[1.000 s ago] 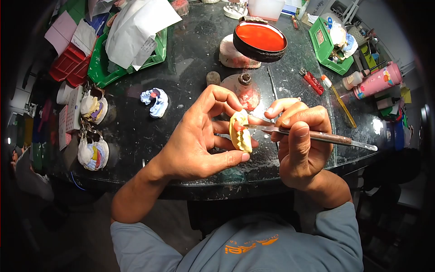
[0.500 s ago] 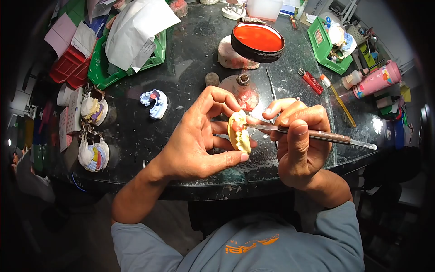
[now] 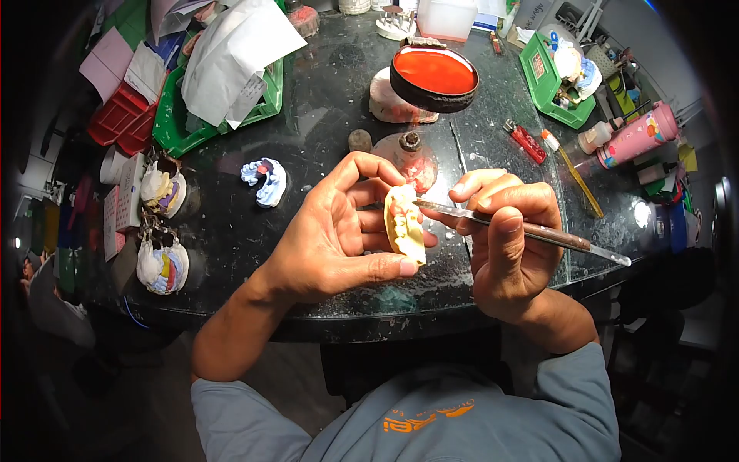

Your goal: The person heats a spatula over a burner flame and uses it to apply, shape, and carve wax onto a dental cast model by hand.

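A small yellow dental model (image 3: pixel 403 229) stands roughly upright between the thumb and fingers of my left hand (image 3: pixel 327 235). Pinched in my right hand (image 3: pixel 516 239) is a thin carving tool (image 3: pixel 566 239) with a brown handle and metal ends. Its left tip is at the upper right side of the yellow model; whether it touches is too small to tell. Behind my hands are a glass burner (image 3: pixel 416 162) with a dark cap and a round dark pan of red wax (image 3: pixel 435 73) above a whitish block (image 3: pixel 392 98).
A blue-white dental model (image 3: pixel 265 182) lies left of my hands, and two articulated models (image 3: pixel 163 189) are farther left. Green trays (image 3: pixel 173 131) stand at both back sides. On the right are a red lighter (image 3: pixel 526 143), a yellow-handled brush (image 3: pixel 577 181) and a pink bottle (image 3: pixel 640 136).
My left hand has turned the yellow model so that more of its toothed face shows. The tool tip has shifted slightly up and left along it. The view has shifted slightly.
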Demonstrator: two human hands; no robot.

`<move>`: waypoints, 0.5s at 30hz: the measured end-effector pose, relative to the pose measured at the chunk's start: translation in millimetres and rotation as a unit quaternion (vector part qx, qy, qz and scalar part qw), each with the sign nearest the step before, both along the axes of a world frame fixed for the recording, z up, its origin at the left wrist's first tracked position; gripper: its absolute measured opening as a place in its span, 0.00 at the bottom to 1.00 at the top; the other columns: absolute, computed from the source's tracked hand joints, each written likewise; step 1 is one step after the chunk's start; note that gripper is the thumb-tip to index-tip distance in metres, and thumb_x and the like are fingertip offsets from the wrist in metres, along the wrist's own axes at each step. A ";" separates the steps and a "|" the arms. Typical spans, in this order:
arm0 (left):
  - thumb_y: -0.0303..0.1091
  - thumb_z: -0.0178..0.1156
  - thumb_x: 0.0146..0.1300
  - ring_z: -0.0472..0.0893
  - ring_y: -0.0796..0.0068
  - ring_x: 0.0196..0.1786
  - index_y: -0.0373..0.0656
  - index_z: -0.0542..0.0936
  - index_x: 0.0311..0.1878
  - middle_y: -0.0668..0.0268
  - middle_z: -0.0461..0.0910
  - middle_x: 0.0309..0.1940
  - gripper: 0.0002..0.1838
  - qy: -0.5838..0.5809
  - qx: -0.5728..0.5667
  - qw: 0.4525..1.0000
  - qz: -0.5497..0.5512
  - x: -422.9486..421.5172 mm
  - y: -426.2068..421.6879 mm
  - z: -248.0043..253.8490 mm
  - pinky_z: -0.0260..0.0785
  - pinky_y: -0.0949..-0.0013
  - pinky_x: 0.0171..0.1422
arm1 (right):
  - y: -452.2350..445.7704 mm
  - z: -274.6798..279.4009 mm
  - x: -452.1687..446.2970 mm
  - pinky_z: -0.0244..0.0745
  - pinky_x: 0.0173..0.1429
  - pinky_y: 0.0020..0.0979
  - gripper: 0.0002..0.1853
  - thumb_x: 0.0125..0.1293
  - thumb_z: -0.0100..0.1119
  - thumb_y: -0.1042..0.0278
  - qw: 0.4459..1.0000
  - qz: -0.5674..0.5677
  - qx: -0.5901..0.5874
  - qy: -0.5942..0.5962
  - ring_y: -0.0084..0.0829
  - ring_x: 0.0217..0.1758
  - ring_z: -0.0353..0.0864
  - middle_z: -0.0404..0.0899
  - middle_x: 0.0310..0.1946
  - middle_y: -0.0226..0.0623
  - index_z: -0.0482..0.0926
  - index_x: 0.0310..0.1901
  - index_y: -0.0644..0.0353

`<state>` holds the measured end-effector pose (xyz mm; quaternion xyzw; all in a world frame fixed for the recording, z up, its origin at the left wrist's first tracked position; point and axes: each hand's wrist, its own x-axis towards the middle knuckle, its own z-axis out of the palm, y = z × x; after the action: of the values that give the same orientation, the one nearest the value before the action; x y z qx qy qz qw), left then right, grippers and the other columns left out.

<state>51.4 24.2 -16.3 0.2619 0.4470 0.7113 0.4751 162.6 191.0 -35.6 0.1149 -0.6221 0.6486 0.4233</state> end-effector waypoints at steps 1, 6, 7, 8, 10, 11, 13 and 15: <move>0.16 0.72 0.50 0.84 0.61 0.56 0.40 0.62 0.62 0.52 0.79 0.53 0.39 0.005 0.004 1.000 0.002 -1.9 -0.6 -2.6 0.79 0.61 0.61 | -1.1 0.9 1.7 0.78 0.51 0.37 0.07 0.75 0.56 0.71 1.000 -0.004 -0.007 -0.009 0.28 0.34 0.79 0.76 0.29 0.36 0.71 0.43 0.66; 0.19 0.75 0.48 0.83 0.62 0.56 0.37 0.63 0.65 0.50 0.79 0.53 0.41 -0.021 0.005 1.000 0.011 -4.1 -0.7 -2.9 0.78 0.62 0.62 | 4.6 -0.1 2.5 0.77 0.51 0.36 0.06 0.73 0.58 0.74 1.000 -0.003 0.025 -0.019 0.33 0.41 0.81 0.78 0.33 0.39 0.72 0.44 0.67; 0.20 0.74 0.49 0.83 0.61 0.56 0.37 0.63 0.66 0.50 0.79 0.54 0.42 -0.019 0.003 1.000 0.010 -4.5 -0.7 -2.5 0.78 0.62 0.62 | 5.3 0.7 2.2 0.77 0.52 0.36 0.06 0.72 0.59 0.75 0.999 -0.004 0.033 -0.017 0.34 0.42 0.81 0.78 0.33 0.40 0.72 0.45 0.67; 0.20 0.74 0.49 0.83 0.61 0.57 0.37 0.63 0.66 0.49 0.79 0.54 0.42 -0.018 0.001 1.000 0.009 -4.9 -0.6 -1.8 0.78 0.62 0.63 | 6.6 1.3 1.4 0.77 0.53 0.36 0.07 0.71 0.59 0.76 0.999 -0.005 0.045 -0.012 0.35 0.43 0.81 0.78 0.34 0.40 0.72 0.45 0.68; 0.20 0.74 0.49 0.83 0.60 0.58 0.36 0.63 0.67 0.48 0.79 0.55 0.42 -0.027 0.008 1.000 0.005 -5.0 -0.3 0.1 0.77 0.62 0.63 | 9.9 2.3 -0.7 0.76 0.54 0.35 0.08 0.69 0.61 0.79 0.997 -0.003 0.071 0.003 0.36 0.45 0.80 0.78 0.36 0.42 0.73 0.45 0.68; 0.20 0.74 0.49 0.83 0.59 0.58 0.36 0.63 0.67 0.47 0.78 0.56 0.42 -0.032 0.011 0.999 0.004 -5.1 -0.2 1.2 0.77 0.62 0.64 | 11.8 2.8 -1.0 0.76 0.55 0.35 0.09 0.67 0.61 0.81 0.996 -0.001 0.085 0.013 0.36 0.46 0.80 0.78 0.37 0.42 0.73 0.45 0.68; 0.20 0.73 0.50 0.83 0.59 0.59 0.35 0.63 0.68 0.47 0.78 0.57 0.42 -0.033 0.019 0.999 -0.002 -5.4 0.1 3.3 0.77 0.61 0.65 | 15.2 5.9 2.7 0.75 0.56 0.36 0.13 0.62 0.62 0.85 0.995 0.022 0.094 -0.010 0.37 0.49 0.79 0.77 0.40 0.43 0.73 0.47 0.68; 0.20 0.72 0.50 0.82 0.58 0.59 0.34 0.63 0.68 0.47 0.78 0.57 0.42 -0.035 0.022 0.999 -0.004 -5.2 0.2 4.6 0.76 0.61 0.66 | 13.4 9.8 8.1 0.75 0.57 0.36 0.14 0.61 0.62 0.85 0.995 0.040 0.084 -0.041 0.38 0.51 0.78 0.76 0.41 0.43 0.73 0.48 0.69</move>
<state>46.1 24.4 -11.8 0.2487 0.4133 0.7275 0.4879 170.6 204.4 -25.8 0.1483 -0.6857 0.6149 0.3601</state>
